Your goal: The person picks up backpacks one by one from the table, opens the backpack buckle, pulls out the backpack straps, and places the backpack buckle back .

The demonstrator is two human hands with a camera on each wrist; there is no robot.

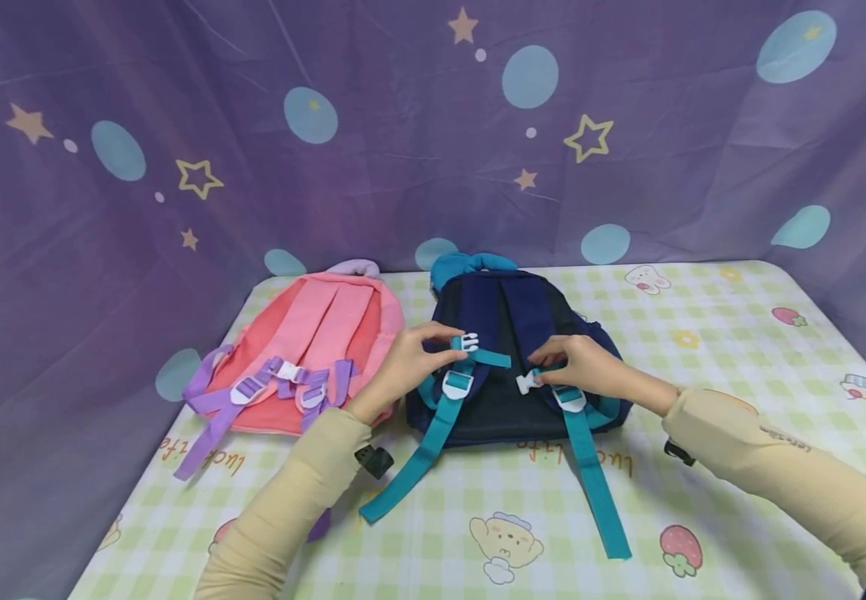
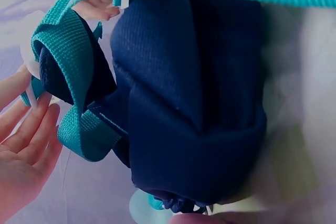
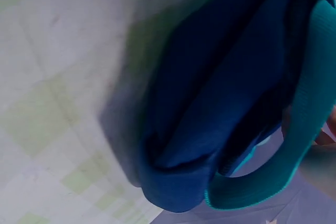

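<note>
A navy and black backpack lies with its straps facing up. Above its left side my left hand pinches a white pronged buckle half between thumb and fingers. A short teal strap trails from that buckle half. My right hand pinches the other white buckle half on its teal strap, over the right side of the pack. The two halves are apart, prongs pointing right. In the left wrist view, the left fingers show beside the teal webbing.
A pink backpack with purple straps lies to the left, its white chest buckle fastened. Two long teal strap ends hang toward the front over the checked tablecloth. A purple patterned curtain stands behind.
</note>
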